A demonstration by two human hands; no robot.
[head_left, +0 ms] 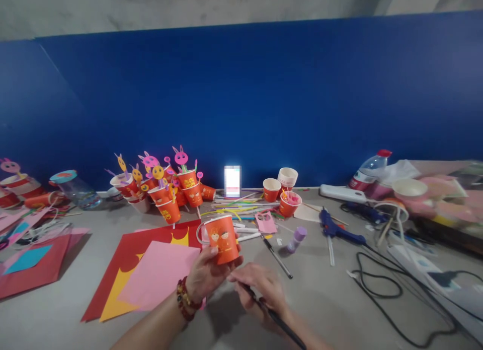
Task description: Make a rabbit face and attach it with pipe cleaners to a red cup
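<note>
The left hand (206,274) grips an orange cup (222,238); the right hand (260,287) pinches a black pen (277,320). Coloured paper (151,269) lies left, a glue gun (334,230) right.

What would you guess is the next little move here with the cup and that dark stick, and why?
Probably bringing the tool's tip to the cup's base. The left hand holds the orange paper cup tilted on its side, and the right hand grips a thin dark tool just beneath it.

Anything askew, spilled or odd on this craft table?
One red cup lies on its side at far left, while the other cups stand. Straws are strewn loose behind the cup held in the left hand. The right hand holds a dark pen. Nothing looks spilled.
</note>
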